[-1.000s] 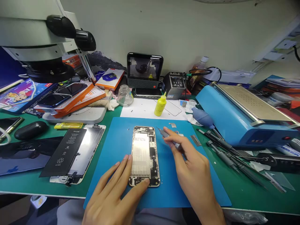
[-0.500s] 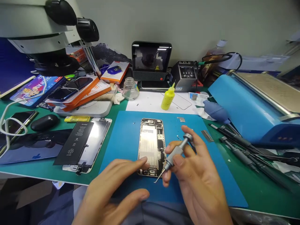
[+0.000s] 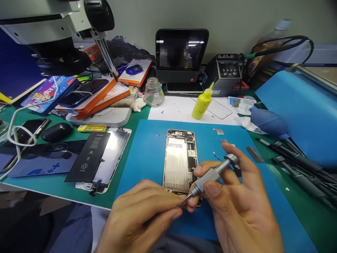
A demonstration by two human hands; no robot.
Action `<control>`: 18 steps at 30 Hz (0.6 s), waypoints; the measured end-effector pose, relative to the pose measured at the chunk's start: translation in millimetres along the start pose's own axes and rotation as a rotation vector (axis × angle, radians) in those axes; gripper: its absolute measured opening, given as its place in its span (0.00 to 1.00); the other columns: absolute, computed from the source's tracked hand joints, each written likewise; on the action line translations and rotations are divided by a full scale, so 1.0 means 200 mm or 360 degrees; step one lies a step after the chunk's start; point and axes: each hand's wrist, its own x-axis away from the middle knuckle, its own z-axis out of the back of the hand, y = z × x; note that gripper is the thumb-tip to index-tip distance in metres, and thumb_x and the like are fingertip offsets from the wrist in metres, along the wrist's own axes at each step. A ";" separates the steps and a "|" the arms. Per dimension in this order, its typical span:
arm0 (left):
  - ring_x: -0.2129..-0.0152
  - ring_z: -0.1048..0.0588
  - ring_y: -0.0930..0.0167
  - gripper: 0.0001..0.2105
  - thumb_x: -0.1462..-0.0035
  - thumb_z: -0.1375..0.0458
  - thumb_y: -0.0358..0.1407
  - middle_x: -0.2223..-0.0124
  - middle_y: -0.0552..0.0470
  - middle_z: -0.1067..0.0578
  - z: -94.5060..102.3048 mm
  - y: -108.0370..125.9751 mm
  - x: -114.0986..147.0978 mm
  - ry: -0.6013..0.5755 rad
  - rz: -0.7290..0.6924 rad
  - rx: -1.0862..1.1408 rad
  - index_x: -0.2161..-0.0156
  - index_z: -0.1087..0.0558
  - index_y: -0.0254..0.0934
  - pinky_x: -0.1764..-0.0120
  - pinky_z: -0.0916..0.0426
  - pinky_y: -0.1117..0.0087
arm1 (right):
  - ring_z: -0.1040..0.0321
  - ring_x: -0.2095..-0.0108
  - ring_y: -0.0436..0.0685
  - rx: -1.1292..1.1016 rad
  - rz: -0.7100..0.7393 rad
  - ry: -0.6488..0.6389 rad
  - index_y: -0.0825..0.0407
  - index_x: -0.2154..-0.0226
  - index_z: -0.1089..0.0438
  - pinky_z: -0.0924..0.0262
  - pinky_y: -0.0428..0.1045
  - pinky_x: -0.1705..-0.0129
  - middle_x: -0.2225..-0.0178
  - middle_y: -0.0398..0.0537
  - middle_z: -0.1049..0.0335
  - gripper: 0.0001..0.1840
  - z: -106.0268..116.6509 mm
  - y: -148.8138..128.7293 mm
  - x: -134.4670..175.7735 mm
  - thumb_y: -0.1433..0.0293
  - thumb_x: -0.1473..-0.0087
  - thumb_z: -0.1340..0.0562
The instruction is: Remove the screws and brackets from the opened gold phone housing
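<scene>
Two hands | right hand (image 3: 237, 207) pinches screwdriver (image 3: 210, 175) | left hand (image 3: 142, 214) fingertips at tip

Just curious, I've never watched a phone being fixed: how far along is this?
Well into it. Already out: the battery lies on the detached screen beside the mat. In hand: the right hand holds a screwdriver, its tip pinched by the left hand, at the bottom of the open phone shell. Boards remain inside.

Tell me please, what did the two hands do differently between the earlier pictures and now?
The right hand turned the screwdriver around: its tip pointed away by the phone's top, now it points down at the bottom edge of the phone frame. The left hand lifted off the phone and now pinches at the tip. Phone, blue mat and battery stayed put.
</scene>
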 end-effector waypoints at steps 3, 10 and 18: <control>0.56 0.09 0.67 0.18 0.24 0.35 0.25 0.48 0.47 0.09 0.00 0.00 -0.01 0.0010 -0.0022 0.0034 0.35 0.18 0.41 0.52 0.14 0.72 | 0.19 0.67 0.52 0.0021 0.0032 0.0012 0.30 0.27 0.38 0.16 0.45 0.58 0.53 0.45 0.22 0.29 -0.01 0.01 -0.01 0.60 0.21 0.29; 0.57 0.10 0.71 0.13 0.26 0.34 0.24 0.48 0.47 0.09 0.00 0.01 0.00 0.0028 0.0015 0.0089 0.41 0.16 0.36 0.50 0.16 0.76 | 0.18 0.69 0.54 0.0009 0.0026 -0.0038 0.29 0.28 0.39 0.14 0.47 0.61 0.52 0.45 0.21 0.29 -0.01 0.01 -0.01 0.62 0.21 0.29; 0.53 0.10 0.71 0.13 0.22 0.34 0.32 0.47 0.48 0.09 0.01 0.00 0.01 0.0024 0.0023 0.0004 0.37 0.18 0.38 0.48 0.15 0.76 | 0.20 0.70 0.51 0.0051 0.0037 0.0065 0.30 0.30 0.33 0.18 0.43 0.64 0.54 0.44 0.21 0.28 0.00 0.00 -0.03 0.60 0.24 0.26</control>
